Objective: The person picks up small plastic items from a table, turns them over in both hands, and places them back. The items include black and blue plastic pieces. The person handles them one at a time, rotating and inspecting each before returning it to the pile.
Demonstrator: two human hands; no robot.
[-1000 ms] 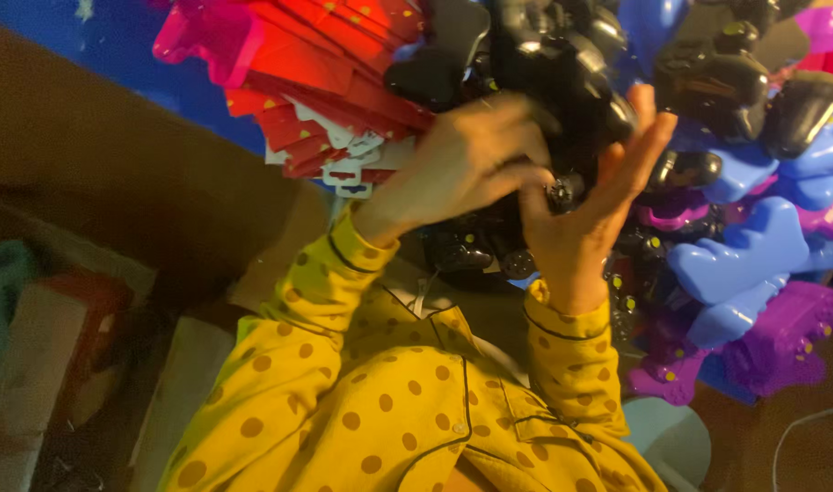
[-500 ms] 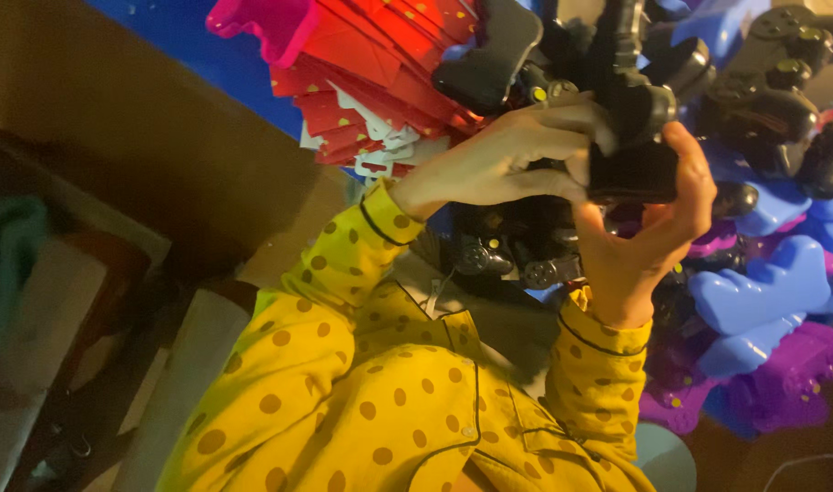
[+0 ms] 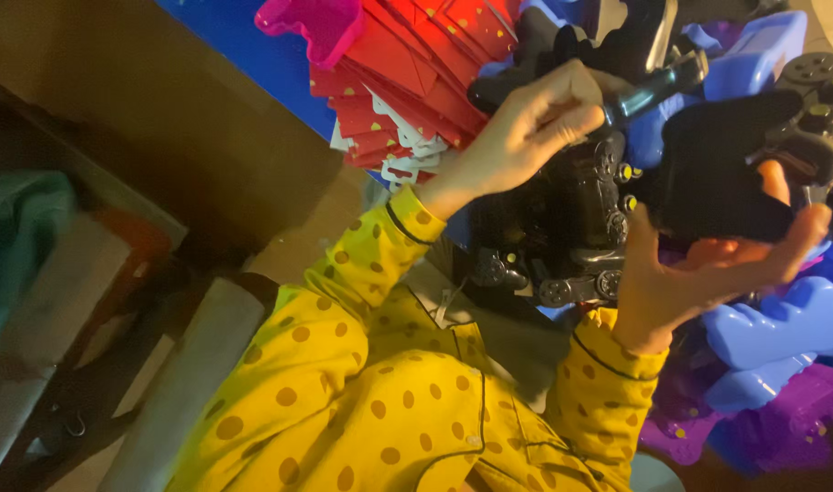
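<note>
Head view showed my right hand [image 3: 708, 273] cradling a black controller [image 3: 717, 182] just right of the red card stack [image 3: 407, 82], left-hand fingers [image 3: 562, 118] pinching its handle; a loose cradle could have dropped it.

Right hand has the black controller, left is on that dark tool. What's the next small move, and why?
Probably bring the tool tip down onto the controller. The right hand cradles it from below, face turned up, and the left hand pinches the tool just above and beside it, not yet touching as far as I can tell.
</note>
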